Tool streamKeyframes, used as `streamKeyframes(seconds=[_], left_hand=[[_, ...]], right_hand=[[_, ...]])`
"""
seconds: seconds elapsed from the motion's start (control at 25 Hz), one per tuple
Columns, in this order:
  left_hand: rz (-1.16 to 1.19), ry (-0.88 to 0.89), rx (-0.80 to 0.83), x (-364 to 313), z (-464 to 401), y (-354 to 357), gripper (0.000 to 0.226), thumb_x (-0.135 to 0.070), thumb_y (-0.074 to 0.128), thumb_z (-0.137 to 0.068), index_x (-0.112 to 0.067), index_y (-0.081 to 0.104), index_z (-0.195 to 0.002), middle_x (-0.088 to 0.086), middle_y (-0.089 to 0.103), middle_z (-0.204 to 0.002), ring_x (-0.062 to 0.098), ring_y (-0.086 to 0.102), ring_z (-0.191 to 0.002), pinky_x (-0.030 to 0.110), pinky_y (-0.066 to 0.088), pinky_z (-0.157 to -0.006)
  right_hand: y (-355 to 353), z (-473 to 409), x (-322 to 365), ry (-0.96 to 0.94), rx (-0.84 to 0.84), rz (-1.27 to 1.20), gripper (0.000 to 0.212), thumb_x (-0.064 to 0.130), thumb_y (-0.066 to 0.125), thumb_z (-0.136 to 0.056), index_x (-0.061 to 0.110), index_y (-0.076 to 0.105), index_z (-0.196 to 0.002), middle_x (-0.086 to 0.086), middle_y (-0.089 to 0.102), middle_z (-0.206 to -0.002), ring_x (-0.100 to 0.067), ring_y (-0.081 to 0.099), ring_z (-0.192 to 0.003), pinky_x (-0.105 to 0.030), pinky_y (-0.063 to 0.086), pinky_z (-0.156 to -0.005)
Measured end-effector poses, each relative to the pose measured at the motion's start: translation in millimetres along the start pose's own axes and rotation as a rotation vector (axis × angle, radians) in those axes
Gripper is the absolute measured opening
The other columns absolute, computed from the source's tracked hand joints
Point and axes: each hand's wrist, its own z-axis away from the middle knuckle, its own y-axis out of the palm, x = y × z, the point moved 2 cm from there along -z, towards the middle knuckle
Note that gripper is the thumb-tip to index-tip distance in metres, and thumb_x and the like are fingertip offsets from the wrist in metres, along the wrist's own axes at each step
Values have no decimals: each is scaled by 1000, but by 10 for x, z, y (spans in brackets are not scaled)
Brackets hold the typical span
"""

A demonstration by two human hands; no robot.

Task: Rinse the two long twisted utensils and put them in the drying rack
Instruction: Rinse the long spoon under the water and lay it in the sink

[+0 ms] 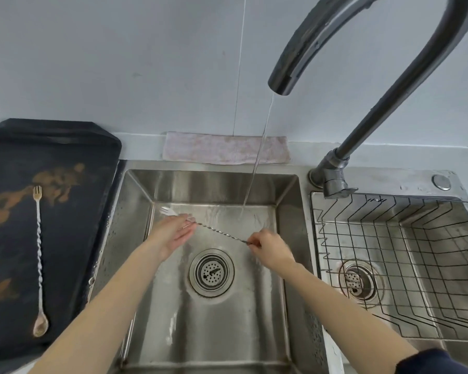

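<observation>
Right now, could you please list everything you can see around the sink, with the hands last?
Twisted utensil: one, silver, held over the left basin.
Second twisted utensil: one, silver, soiled brown, on the tray.
Tray: one, black, brown-smeared, left of the sink.
Left basin: one, steel, drain in its floor.
Drying rack: one, wire, in the right basin.
Faucet: one, dark grey, running.
Cloth: one, pinkish, behind the basin.
Left hand: fingers straight, at the fork end.
Right hand: pinching the other end.
</observation>
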Motion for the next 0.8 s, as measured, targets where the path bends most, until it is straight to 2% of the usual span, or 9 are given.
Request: streamKeyframes(seconds=[0.16,0.28,0.36,0.48,0.64,0.8], left_hand=[[100,-114,-4,229,-179,-53,23,-4,40,-94,3,47,-115,11,57,-90,25,54,-99,37,39,-102],[119,-193,-4,414,-278,-108,14,-5,38,-95,-3,52,-91,14,57,-95,23,57,-87,38,39,-104],[104,-224,-40,520,-340,-142,16,-5,40,-94,-4,51,-83,14,58,-93,22,57,-83,38,39,-103],[117,-261,-65,653,-389,-158,17,-1,42,-91,-2,52,-78,15,58,-86,23,57,-83,38,39,-104],[132,-281,-82,726,-425,-161,17,-1,41,-92,-1,50,-76,16,56,-84,28,50,-102,41,38,-107],[122,-313,-62,743,-425,-183,10,-4,43,-92,-1,50,-86,19,54,-110,26,50,-105,40,43,-94]], right_hand=[[173,-110,-75,15,51,98,24,18,48,-94,13,62,-112,-10,58,-120,-27,54,-110,-34,48,-87],[282,-155,-135,31,73,129,24,15,47,-94,13,62,-113,-9,58,-119,-27,54,-110,-34,47,-86],[351,-168,-172,36,96,156,24,14,46,-94,13,61,-113,-9,58,-121,-26,53,-111,-35,47,-87],[426,-174,-206,43,112,204,26,11,43,-94,13,60,-114,-10,57,-122,-27,52,-113,-34,46,-88],[484,-162,-199,29,137,264,28,9,40,-95,13,59,-115,-11,56,-122,-28,52,-113,-35,45,-89],[475,-155,-190,33,141,277,28,12,40,-95,14,59,-116,-10,56,-124,-28,52,-114,-35,44,-92]])
